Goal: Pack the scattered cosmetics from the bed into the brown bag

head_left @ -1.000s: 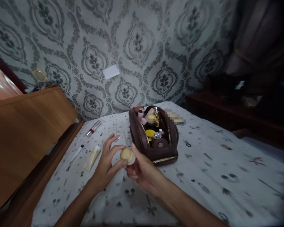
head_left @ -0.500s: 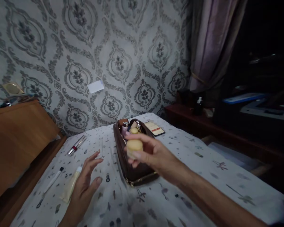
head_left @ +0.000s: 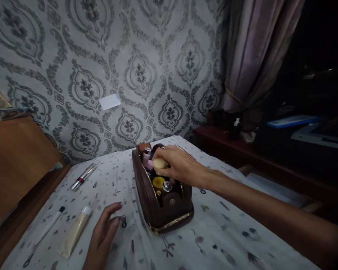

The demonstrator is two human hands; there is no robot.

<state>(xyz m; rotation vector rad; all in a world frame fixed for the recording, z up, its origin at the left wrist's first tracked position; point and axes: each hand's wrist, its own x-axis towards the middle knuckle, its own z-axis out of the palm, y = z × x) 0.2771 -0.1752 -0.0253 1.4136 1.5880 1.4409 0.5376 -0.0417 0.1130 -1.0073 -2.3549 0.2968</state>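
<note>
A brown zippered cosmetic bag [head_left: 169, 210] stands open on the bed, packed with small items. Over its opening, my right hand [head_left: 177, 165] is closed on a small round pale-yellow jar [head_left: 159, 164]; the far fingers are partly hidden. Around the jar inside the bag are a pink bottle with a silver cap [head_left: 147, 154], a yellow round lid [head_left: 158, 182] and a clear-topped item [head_left: 167, 186]. My left hand [head_left: 105, 228] hovers low to the left of the bag, fingers apart and holding nothing. To its left lies a cream tube with a white cap [head_left: 76, 232].
A slim white stick with a black cap [head_left: 49, 227] and a silver tube with a red band [head_left: 83, 177] lie on the patterned sheet [head_left: 115, 180]. Wooden furniture [head_left: 19, 161] borders the left side. A phone [head_left: 186, 150] is mostly hidden behind my right hand.
My right hand has carried the jar forward from in front of the bag into its opening. My left hand has drawn back lower, away from the cream tube.
</note>
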